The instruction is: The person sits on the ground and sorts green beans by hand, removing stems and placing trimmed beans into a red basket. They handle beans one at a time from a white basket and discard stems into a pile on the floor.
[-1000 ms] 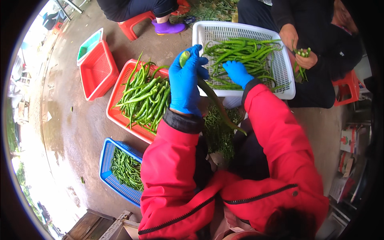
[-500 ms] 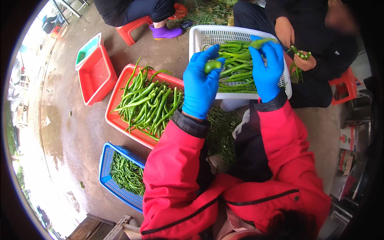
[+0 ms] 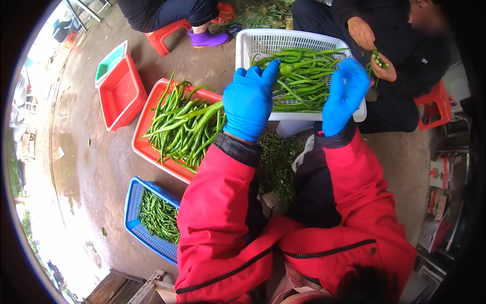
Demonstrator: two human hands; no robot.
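- A produce work area (image 3: 114, 167) here, daylight flooding one side!
- Hard floor (image 3: 96, 147) (shiny toward the light)!
- Peppers (image 3: 172, 119) heaping a red basket (image 3: 147, 156), low red stool (image 3: 163, 36) beyond!

Green peppers (image 3: 310, 87) lie in the white lattice-patterned basket (image 3: 296, 116), blue-gloved hands (image 3: 248, 104) near it, a purple boot (image 3: 207, 39) to its left.

Harsh white glare at left

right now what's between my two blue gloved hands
In the head view, green peppers in the white basket show between your left hand and right hand.
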